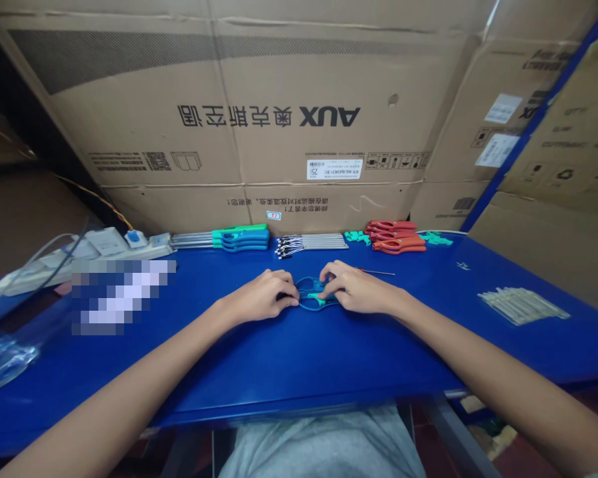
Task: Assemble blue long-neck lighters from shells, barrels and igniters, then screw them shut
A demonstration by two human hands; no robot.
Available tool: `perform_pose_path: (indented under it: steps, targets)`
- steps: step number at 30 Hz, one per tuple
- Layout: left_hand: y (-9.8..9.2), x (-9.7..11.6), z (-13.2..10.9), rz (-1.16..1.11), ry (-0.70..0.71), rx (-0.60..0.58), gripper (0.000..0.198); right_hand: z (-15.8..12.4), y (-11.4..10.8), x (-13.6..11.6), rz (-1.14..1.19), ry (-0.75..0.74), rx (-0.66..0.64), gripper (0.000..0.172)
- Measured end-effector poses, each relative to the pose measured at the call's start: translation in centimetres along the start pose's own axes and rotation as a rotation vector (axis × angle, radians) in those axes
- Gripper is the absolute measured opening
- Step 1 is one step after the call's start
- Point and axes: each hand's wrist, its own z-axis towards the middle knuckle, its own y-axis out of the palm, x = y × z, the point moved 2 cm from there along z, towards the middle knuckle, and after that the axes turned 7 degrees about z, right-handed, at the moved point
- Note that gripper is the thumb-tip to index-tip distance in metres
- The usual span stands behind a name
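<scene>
On the blue table before me lie open blue plastic handle shells (pixel 309 304), shaped like the grips of the long-necked gas lighters (pixel 242 238) at the back. My left hand (pixel 269 297) is closed, its thumb and fingers pinching the shells' left end. A small green trigger piece (pixel 321 299) sits in the near shell. Bent over it from the right, my right hand (pixel 351 289) has its fingertips closed on this piece, though the exact grip is partly hidden. A thin screwdriver-like rod (pixel 379 272) with a reddish end lies behind my right hand.
Along the back are metal tubes with wires (pixel 311 243), red handle shells (pixel 396 237) and green trigger pieces (pixel 436 238). A power strip (pixel 30 277) with plugs is at left. Pale sticks (pixel 523 304) lie at right. A cardboard wall (pixel 259 66) stands behind.
</scene>
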Motion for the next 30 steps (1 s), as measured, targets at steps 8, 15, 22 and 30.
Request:
perform_pose_path:
  steps: [8,15,22,30]
  targets:
    - [-0.07,0.06,0.0,0.001,-0.001,-0.001,0.016,0.03,-0.01,0.08,-0.003,0.0,0.003,0.043]
    - [0.0,-0.04,-0.05,0.001,-0.012,-0.006,0.014,0.03,0.19,0.2,0.013,0.0,-0.001,0.044]
    - [-0.08,0.03,-0.03,-0.003,-0.01,-0.013,0.014,0.01,0.46,0.5,0.04,-0.018,0.007,0.045]
    - [-0.14,0.03,-0.1,-0.012,-0.009,-0.014,0.014,0.02,0.34,0.66,0.05,-0.055,0.044,0.049]
